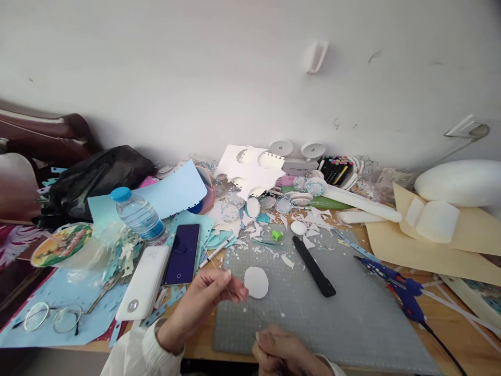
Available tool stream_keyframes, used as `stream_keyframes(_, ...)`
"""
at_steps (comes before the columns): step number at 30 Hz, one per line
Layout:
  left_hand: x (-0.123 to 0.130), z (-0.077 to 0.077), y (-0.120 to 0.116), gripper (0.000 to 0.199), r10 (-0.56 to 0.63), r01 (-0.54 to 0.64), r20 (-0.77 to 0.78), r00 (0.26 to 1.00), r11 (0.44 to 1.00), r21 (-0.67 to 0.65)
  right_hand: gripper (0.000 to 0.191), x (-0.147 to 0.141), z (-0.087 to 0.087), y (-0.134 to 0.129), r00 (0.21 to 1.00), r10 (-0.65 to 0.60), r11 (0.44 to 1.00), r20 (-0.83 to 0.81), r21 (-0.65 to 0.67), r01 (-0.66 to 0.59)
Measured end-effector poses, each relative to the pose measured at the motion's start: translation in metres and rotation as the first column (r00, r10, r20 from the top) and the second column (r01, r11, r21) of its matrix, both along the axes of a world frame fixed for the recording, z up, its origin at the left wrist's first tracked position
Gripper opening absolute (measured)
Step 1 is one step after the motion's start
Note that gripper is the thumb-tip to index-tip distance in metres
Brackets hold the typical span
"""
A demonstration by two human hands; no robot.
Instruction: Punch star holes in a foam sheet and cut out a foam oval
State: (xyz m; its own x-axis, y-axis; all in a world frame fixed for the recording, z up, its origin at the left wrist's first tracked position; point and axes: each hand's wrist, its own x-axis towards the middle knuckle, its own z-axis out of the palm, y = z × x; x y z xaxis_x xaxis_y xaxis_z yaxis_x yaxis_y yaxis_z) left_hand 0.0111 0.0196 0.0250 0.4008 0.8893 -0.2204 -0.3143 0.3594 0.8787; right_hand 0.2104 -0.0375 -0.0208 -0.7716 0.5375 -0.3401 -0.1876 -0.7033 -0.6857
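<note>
My left hand (211, 295) is above the near left edge of the grey cutting mat (364, 318), thumb and fingers pinched on a thin strand. Lower down, at the mat's front edge, my right hand (282, 347) is closed, with a fine dark tip showing at its thumb. The strand is too thin to tell whether it is thread or wire. Just beyond my left fingertips a white paper disc (256, 282) lies flat. A black utility knife (314, 267) rests on the mat farther right, and a small green sharpener-like piece (276, 235) sits behind.
A blue glue gun (403, 287) lies at right with its cord. On the left are a phone (182, 254), a white power bank (143, 282), a water bottle (141, 216) and glasses (55, 317). Paper scraps (250, 230) and beaded discs (283, 204) crowd the back.
</note>
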Motion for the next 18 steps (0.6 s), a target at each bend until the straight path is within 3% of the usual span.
stream_keyframes(3, -0.001, 0.004, 0.0, 0.032, 0.109, -0.108, 0.033, 0.994, 0.994, -0.016, 0.063, -0.001, 0.012, -0.003, 1.0, -0.018, 0.999, 0.004, -0.04, 0.018)
stream_keyframes(7, 0.002, 0.006, 0.0, 0.033, 0.068, -0.066, 0.08, 0.994, 0.997, -0.028, 0.062, 0.0, 0.016, -0.01, 0.999, -0.05, 0.998, 0.015, -0.04, 0.05)
stream_keyframes(9, 0.006, 0.005, -0.001, 0.036, 0.067, -0.066, 0.072, 0.995, 0.998, -0.015, 0.063, 0.0, 0.01, -0.015, 0.988, -0.152, 0.988, 0.011, -0.001, 0.152)
stream_keyframes(12, 0.008, 0.01, 0.002, 0.039, 0.112, -0.113, 0.056, 0.992, 0.993, 0.024, 0.061, 0.004, -0.001, -0.019, 0.941, -0.321, 0.938, 0.106, 0.169, 0.301)
stream_keyframes(15, -0.004, 0.034, 0.012, 0.037, 0.242, -0.249, 0.062, 0.968, 0.959, 0.133, 0.062, 0.021, -0.002, -0.018, 0.823, -0.499, 0.832, 0.27, 0.414, 0.369)
stream_keyframes(18, -0.028, 0.078, 0.025, 0.03, 0.377, -0.383, 0.086, 0.922, 0.86, 0.338, 0.057, 0.047, 0.01, -0.013, 0.628, -0.68, 0.693, 0.38, 0.614, 0.378)
